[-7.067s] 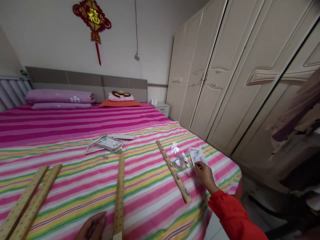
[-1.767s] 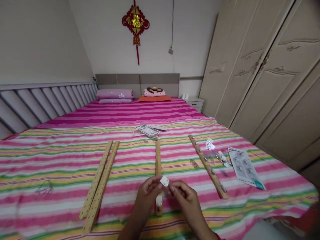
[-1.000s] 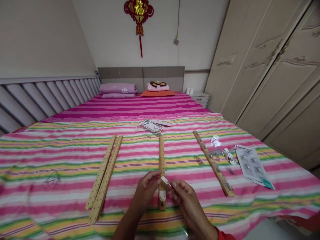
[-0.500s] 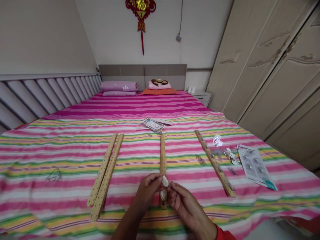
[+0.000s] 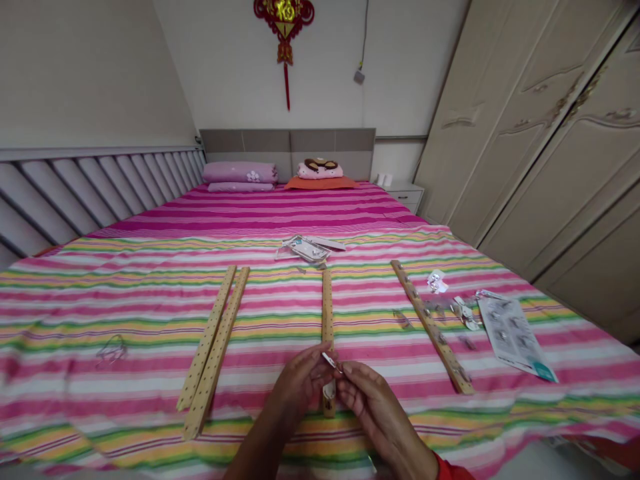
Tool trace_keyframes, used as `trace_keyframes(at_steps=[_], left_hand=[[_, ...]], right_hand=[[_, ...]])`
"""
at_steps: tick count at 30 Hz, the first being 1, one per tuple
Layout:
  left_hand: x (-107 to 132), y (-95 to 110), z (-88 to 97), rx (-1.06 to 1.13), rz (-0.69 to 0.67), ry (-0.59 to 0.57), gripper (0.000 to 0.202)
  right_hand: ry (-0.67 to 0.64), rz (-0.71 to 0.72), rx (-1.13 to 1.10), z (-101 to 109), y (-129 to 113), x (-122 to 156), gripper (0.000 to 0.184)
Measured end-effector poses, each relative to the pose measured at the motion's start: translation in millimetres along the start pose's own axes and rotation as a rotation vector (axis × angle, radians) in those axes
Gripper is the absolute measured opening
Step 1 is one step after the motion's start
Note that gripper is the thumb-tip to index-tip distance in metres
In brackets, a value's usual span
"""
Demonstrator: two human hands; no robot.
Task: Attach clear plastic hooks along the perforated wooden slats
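Observation:
Both hands meet over the near end of the middle wooden strip (image 5: 327,313), which has rows of small holes. My left hand (image 5: 299,379) pinches a small flat white piece (image 5: 329,360), now seen nearly edge-on. Closed at the other end of it, my right hand (image 5: 367,399) has its fingertips on a tiny shiny metal part (image 5: 340,368). What exactly that part is cannot be made out. Just below the fingers, a pale oval piece (image 5: 329,392) sits on the strip. The hands partly cover the strip there.
Two bare holed strips (image 5: 215,347) lie to the left, beside a tangle of clear material (image 5: 113,350). On the right, another strip (image 5: 433,327) carries several shiny pieces. Near it are a printed card (image 5: 515,337) and small white pieces (image 5: 465,312). A clear box (image 5: 307,249) lies farther back.
The white piece has turned from showing its face to showing its edge, between my fingers. Both hands stay in nearly the same place; the view has shifted slightly.

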State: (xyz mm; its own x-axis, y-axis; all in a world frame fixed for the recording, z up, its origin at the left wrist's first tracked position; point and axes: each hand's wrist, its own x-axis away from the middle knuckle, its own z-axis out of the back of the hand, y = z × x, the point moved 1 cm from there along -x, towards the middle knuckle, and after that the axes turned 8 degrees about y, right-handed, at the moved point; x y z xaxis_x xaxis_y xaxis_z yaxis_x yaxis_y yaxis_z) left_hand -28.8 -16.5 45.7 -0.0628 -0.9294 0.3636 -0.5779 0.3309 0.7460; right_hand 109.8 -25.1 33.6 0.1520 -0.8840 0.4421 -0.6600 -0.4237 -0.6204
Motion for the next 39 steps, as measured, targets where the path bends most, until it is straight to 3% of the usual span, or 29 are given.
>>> trace_keyframes(at_steps=[8, 18, 23, 27, 32, 36, 39], left_hand=[[1, -2, -5.0, -0.007, -0.017, 0.063, 0.044], [-3, -7, 4.9, -0.106, -0.005, -0.180, 0.045], [-6, -5, 8.0, -0.247, -0.099, -0.069, 0.051], [-8, 1, 9.7, -0.396, -0.270, -0.024, 0.058], [-3, 9, 12.0, -0.658, -0.411, -0.090, 0.065], [3, 14, 9.0, -0.810, -0.509, -0.114, 0.058], [5, 12, 5.7, -0.842, -0.576, -0.065, 0.050]], right_hand=[[0.022, 0.155, 0.143, -1, 3, 2, 0.027], [0.001, 0.313, 0.344, -1, -10, -4, 0.031], [0.016, 0.338, 0.415, -1, -15, -8, 0.032], [0.024, 0.261, 0.319, 1, -13, -6, 0.030], [-0.015, 0.028, 0.156, 2, -14, -1, 0.028], [-0.018, 0.007, 0.134, 2, -18, 1, 0.026], [0.005, 0.015, 0.165, 2, -19, 1, 0.027]])
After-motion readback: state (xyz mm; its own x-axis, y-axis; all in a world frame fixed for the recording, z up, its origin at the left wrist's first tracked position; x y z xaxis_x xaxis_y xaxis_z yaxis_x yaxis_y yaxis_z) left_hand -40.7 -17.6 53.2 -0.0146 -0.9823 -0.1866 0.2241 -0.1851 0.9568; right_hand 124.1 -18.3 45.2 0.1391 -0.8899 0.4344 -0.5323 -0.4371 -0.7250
